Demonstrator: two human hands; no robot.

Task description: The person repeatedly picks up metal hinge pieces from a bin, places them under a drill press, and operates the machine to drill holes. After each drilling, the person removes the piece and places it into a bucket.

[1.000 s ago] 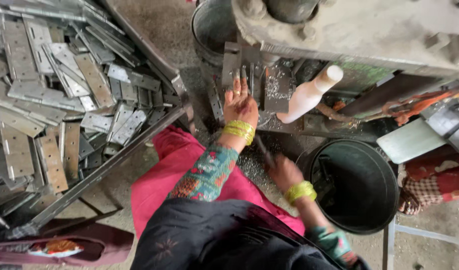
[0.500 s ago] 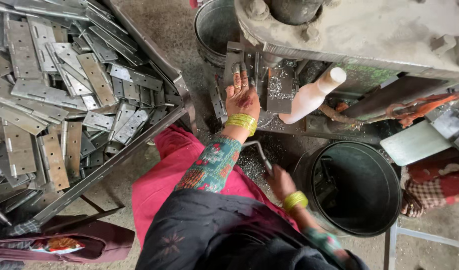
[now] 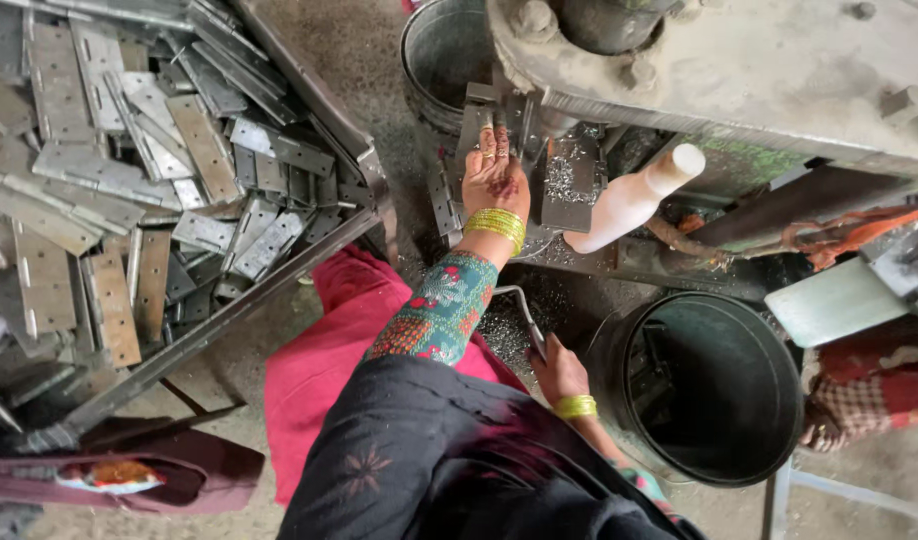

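My left hand [image 3: 494,175] reaches forward and presses flat on a grey metal hinge plate [image 3: 474,125] lying on the bed of the press machine [image 3: 739,70]. Yellow bangles circle that wrist. My right hand [image 3: 556,372] sits low by my lap, closed around the bent metal lever [image 3: 519,310] of the machine. Metal shavings lie scattered on the bed beside a second dark plate [image 3: 569,180].
A tray [image 3: 279,290] piled with several grey hinge plates [image 3: 129,170] fills the left. A white plastic bottle [image 3: 634,198] leans against the machine. A dark round bucket [image 3: 714,385] stands at right, another metal bucket [image 3: 441,55] behind the machine.
My left hand has slid further forward onto the plate on the machine bed. My right hand has dropped lower and nearer to my body with the lever.
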